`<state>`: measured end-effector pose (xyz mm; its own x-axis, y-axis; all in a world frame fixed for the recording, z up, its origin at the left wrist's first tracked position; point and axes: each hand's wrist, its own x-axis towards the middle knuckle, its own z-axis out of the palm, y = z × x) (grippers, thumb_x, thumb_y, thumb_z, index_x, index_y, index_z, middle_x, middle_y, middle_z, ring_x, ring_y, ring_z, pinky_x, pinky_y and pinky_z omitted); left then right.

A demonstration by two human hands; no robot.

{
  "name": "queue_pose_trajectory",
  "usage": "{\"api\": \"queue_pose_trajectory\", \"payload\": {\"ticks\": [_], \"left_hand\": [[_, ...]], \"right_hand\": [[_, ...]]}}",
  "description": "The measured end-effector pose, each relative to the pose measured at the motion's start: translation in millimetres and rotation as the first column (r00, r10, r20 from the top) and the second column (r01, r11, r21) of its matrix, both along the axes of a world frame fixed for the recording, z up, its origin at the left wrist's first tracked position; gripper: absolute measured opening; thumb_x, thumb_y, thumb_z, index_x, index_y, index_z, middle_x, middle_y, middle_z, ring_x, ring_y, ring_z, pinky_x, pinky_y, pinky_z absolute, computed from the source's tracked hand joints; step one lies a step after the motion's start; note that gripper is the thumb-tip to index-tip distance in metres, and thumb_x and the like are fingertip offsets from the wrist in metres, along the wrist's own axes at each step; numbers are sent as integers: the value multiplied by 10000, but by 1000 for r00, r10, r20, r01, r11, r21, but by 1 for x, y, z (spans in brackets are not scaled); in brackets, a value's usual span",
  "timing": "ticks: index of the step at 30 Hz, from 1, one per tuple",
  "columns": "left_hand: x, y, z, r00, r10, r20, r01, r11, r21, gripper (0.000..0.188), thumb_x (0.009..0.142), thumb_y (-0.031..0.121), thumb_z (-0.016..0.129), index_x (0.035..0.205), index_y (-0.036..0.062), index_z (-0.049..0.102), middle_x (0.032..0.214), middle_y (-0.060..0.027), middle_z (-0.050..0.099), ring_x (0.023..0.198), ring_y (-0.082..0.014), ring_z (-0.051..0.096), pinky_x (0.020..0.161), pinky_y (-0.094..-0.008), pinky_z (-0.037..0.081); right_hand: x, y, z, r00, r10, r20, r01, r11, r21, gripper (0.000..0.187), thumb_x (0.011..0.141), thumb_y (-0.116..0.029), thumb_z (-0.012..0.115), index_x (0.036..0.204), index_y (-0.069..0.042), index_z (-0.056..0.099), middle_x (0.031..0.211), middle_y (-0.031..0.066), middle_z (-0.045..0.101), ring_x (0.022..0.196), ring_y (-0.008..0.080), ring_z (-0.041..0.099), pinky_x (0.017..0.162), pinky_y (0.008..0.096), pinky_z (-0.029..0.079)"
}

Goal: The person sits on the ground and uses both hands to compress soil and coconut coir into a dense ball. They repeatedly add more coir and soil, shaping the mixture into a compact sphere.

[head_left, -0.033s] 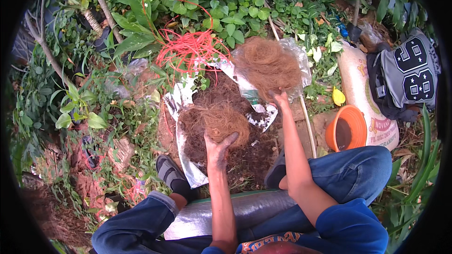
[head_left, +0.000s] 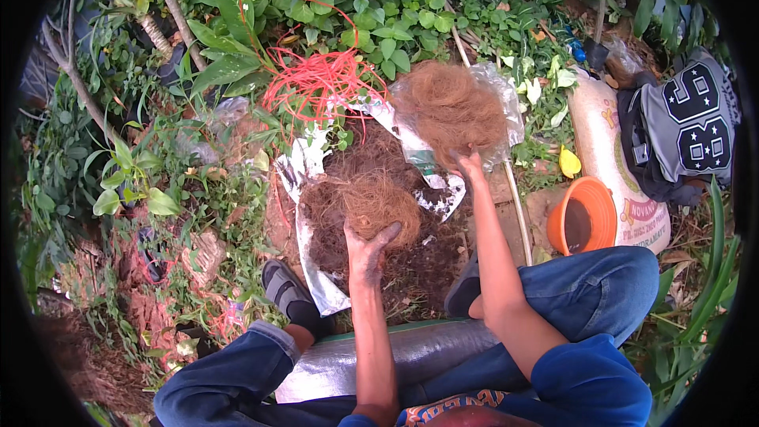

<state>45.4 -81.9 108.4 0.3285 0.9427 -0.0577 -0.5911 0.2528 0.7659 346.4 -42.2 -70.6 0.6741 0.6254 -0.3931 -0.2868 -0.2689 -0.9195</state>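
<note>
My left hand (head_left: 368,251) is closed on a rounded clump of brown coconut fibre (head_left: 383,204), thumb along its near right side. The clump is held over an opened white plastic bag (head_left: 314,269) with dark fibre and soil (head_left: 360,150) in it. Farther right, my right hand (head_left: 468,164) grips the near edge of a larger, looser pile of coconut fibre (head_left: 451,103); its fingertips are sunk in the strands and hidden. That pile rests on a clear plastic sheet (head_left: 512,103). Dark dirt smudges both hands.
Tangled red plastic string (head_left: 320,87) lies beyond the bag. At right stand an orange pot (head_left: 605,209) with dark contents, a white sack (head_left: 593,111) and a grey-black garment (head_left: 692,119). A thin pole (head_left: 518,205) runs beside the pile. My sandalled feet (head_left: 288,289) flank the bag.
</note>
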Motion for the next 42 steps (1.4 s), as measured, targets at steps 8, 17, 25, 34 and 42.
{"api": "queue_pose_trajectory", "payload": {"ticks": [8,17,25,34,42], "left_hand": [[24,3,-9,994,-101,33,104,991,-86,720,599,-82,761,1248,-15,458,1141,-136,591,1064,-254,593,931,-395,493],[8,7,-41,993,-67,100,85,977,-195,789,635,-85,694,1339,1,349,1247,-166,514,1139,-306,542,955,-424,476],[-4,6,-62,969,-110,223,163,959,-234,839,632,50,692,1382,25,316,1295,-156,478,1196,-334,483,1008,-484,422],[-26,10,-44,860,-124,494,153,988,-19,900,561,183,772,1355,43,372,1312,-158,464,1215,-356,453,1056,-512,361],[-40,9,-16,842,-19,539,84,992,-96,886,547,149,782,1337,45,393,1286,-166,483,1177,-341,488,1033,-518,391]], "right_hand": [[84,57,-56,995,-94,37,87,984,158,652,782,-213,677,1307,-52,326,1260,160,480,1036,240,542,714,423,542],[62,68,166,457,383,803,331,765,-553,223,826,-142,603,987,-3,673,983,190,675,976,349,643,864,396,518],[87,131,116,101,426,899,107,894,-435,306,723,-47,667,1026,-87,674,1400,185,377,1248,486,345,1012,560,356],[46,114,285,108,-481,870,-184,850,493,237,794,-67,617,1017,6,654,1042,215,643,1060,361,566,948,421,427],[80,117,241,-81,224,971,9,974,-224,327,798,-138,654,1093,-15,584,1116,234,587,1077,369,545,918,419,442]]}}
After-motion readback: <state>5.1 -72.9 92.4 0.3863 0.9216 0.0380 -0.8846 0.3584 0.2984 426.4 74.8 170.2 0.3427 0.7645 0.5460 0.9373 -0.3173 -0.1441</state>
